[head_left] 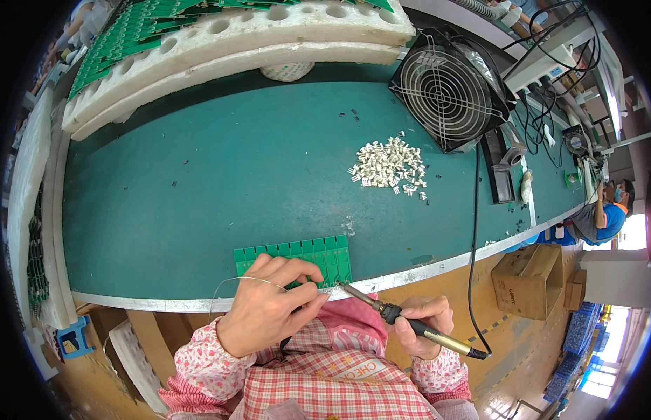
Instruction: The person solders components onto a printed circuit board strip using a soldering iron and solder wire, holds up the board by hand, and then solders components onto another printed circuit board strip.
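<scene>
A green circuit board panel [330, 253], scored into several narrow strips, lies at the front edge of the table. My left hand [273, 301] rests over its near left part, fingers curled and closed around a thin solder wire [231, 280] that loops out to the left. My right hand [425, 323] grips a soldering iron [427, 332] by its dark handle. The iron's metal tip points left and reaches the board's near right edge, close to my left fingertips. Whether the tip touches a joint is too small to tell.
A heap of small white pin connectors [390, 165] lies on the green mat [220, 182]. Behind it on the right stands a black fan [448, 91]. The iron's cable [475, 245] hangs over the table edge. White foam trays [234, 42] with green boards line the back.
</scene>
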{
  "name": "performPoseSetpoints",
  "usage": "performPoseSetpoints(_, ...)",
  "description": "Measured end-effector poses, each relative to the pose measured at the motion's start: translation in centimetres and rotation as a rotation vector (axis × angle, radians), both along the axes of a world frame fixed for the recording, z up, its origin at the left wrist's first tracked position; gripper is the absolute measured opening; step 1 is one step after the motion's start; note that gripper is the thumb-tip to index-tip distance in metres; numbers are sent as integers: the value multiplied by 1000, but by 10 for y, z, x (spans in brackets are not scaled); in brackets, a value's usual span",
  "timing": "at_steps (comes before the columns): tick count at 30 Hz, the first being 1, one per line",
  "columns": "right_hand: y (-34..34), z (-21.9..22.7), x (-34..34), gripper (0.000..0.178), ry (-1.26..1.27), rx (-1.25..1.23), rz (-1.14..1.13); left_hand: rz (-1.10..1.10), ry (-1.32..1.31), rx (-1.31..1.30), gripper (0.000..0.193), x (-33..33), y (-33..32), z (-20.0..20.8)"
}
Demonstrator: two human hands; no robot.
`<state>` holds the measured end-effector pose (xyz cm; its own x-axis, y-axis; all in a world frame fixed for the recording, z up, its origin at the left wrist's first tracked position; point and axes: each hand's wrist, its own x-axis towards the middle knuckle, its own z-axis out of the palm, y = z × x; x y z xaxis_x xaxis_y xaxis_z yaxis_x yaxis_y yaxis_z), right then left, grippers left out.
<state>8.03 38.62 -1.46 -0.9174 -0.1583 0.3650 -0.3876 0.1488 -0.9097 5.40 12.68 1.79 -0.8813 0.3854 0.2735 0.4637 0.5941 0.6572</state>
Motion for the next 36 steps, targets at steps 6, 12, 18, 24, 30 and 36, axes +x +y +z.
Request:
performPoseSetpoints(6,-1,2,-2,27,22,4,10,7,-13,2,17,1,-1,0)
performPoseSetpoints(12,-1,8,4,25,-34,-45,-43,12,-41,81,17,2,-7,1)
performPoseSetpoints(18,-7,5,0,25,4,-21,-5,4,-66,99,18,5,-11,-2)
performPoseSetpoints(24,-12,2,-1,24,11,-32,3,-15,-61,81,23,5,-10,-4)
performPoseSetpoints(30,-13,-1,-3,23,42,-40,31,-22,-55,69,17,3,-10,-4)
performPoseSetpoints(36,-14,-1,-5,22,76,-47,59,-25,-57,65,17,3,-9,-4)
